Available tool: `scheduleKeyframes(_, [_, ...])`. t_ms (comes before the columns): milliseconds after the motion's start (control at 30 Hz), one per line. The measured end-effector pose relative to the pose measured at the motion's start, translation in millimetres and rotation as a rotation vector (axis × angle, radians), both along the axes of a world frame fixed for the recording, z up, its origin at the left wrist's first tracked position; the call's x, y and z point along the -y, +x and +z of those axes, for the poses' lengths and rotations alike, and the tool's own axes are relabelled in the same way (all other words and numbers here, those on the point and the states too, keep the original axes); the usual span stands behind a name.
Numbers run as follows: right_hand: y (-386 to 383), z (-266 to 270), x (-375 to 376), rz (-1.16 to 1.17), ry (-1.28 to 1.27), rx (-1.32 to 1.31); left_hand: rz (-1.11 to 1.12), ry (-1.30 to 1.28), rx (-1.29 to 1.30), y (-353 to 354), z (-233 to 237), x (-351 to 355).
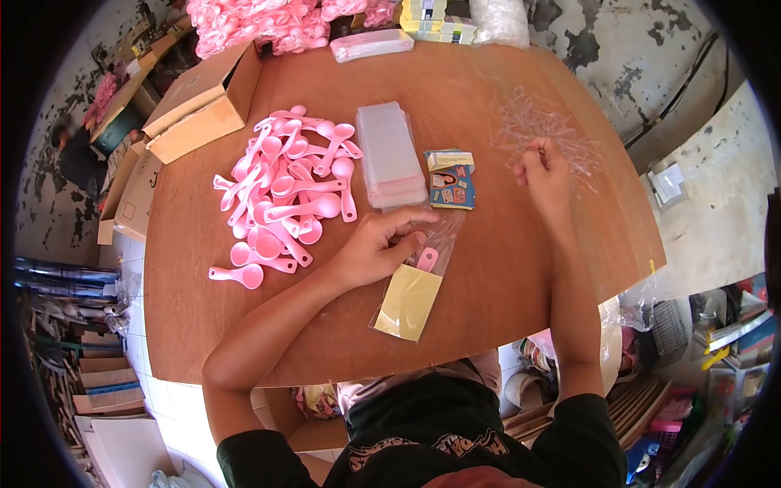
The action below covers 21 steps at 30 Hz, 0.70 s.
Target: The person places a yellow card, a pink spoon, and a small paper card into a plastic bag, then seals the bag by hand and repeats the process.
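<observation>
My left hand (389, 242) rests on a clear plastic bag (450, 244), its index finger stretched across the bag's upper end and its thumb curled in below. Inside the bag lie a yellow card (409, 302) and a pink spoon, whose handle end (427, 259) shows above the card. Farther right, my right hand (543, 172) is closed in a pinch at the near edge of a tangle of thin clear plastic strips (537, 122). Whatever its fingertips hold is too small to make out.
Pink spoons (281, 195) lie heaped on the left of the wooden table (488, 285). Flat clear bags (389, 150) and a stack of printed cards (452, 185) sit mid-table. A cardboard box (203, 102) stands at the back left; bagged pink spoons (252, 24) line the far edge.
</observation>
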State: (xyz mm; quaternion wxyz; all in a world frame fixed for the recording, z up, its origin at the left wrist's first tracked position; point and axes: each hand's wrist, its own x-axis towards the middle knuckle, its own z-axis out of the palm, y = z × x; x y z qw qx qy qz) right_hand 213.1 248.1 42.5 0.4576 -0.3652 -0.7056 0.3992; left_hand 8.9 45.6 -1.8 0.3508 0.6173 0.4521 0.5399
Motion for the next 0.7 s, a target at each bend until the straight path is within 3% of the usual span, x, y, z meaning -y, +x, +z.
scheduleKeyframes(67, [4.8, -4.7, -10.5, 0.046, -0.167, -0.075, -0.009, -0.036, 0.008, 0.1, 0.6, 1.1])
scheduleKeyframes(300, [14.2, -13.7, -31.7, 0.031, -0.296, -0.049, -0.002, -0.110, -0.068, -0.6, 10.7, 4.1])
scheduleKeyframes(367, [13.6, -33.1, -43.1, -0.235, 0.068, 0.054, -0.006, -0.097, -0.071, -0.5, 9.8, 4.5])
scheduleKeyframes(500, [12.9, -20.7, -37.4, -0.296, 0.252, 0.041, 0.003, -0.027, -0.099, -0.1, 11.1, 4.1])
scheduleKeyframes(567, [11.6, -12.0, -29.8, -0.139, 0.061, -0.221, -0.010, -0.095, -0.081, -0.3, 14.5, 5.4])
scheduleKeyframes(700, [14.9, -3.9, -23.8, -0.064, -0.068, -0.147, -0.007, -0.081, -0.081, 0.0, 14.1, 4.6])
